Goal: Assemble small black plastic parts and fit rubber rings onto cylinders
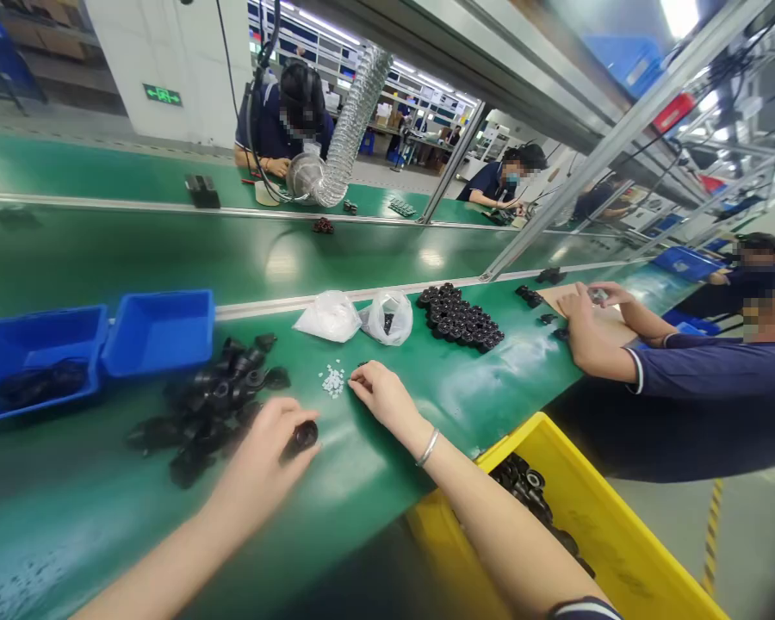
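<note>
My left hand (268,443) is closed around a black round plastic part (306,435), its ring-shaped end facing up between thumb and fingers. Beside that hand lies a loose heap of black plastic parts (220,392). My right hand (384,396) is lowered to the green bench, fingertips pinched together; a small dark bit shows at them, too small to name. Just left of those fingertips is a scatter of small white pieces (332,381). Behind them stand a clear bag with white contents (331,317) and an open plastic bag (397,325) with something dark inside.
Two blue bins (158,331) stand at the left, one holding black parts. Black round parts (460,317) sit in packed rows beyond my right hand. A yellow crate (594,517) of black parts is below the bench edge. A co-worker's arms (598,336) are at the right.
</note>
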Demonstrator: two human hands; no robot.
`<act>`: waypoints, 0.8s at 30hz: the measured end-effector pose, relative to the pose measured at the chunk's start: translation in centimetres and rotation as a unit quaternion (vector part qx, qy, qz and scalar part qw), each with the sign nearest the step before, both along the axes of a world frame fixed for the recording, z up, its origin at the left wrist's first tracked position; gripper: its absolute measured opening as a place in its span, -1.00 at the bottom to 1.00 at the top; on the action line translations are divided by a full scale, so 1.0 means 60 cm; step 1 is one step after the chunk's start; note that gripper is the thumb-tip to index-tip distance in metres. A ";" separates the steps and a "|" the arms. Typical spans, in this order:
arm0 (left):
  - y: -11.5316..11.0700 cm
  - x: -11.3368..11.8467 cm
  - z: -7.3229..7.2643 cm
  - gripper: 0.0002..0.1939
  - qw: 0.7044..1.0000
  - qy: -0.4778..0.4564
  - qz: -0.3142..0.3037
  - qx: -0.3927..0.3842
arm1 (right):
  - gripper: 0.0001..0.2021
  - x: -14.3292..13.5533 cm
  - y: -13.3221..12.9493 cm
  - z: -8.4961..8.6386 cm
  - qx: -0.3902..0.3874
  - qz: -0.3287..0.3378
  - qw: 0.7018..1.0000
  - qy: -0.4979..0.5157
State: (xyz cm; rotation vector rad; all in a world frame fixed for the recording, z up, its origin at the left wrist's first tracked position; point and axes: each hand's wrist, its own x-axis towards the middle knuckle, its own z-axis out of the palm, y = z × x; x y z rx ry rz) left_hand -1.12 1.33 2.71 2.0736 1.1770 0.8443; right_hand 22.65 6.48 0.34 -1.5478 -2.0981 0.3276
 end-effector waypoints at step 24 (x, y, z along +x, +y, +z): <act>-0.004 0.015 -0.002 -0.54 0.682 -0.495 -0.008 -0.538 | -0.81 -0.012 -0.007 -0.029 0.052 0.001 0.994 -0.092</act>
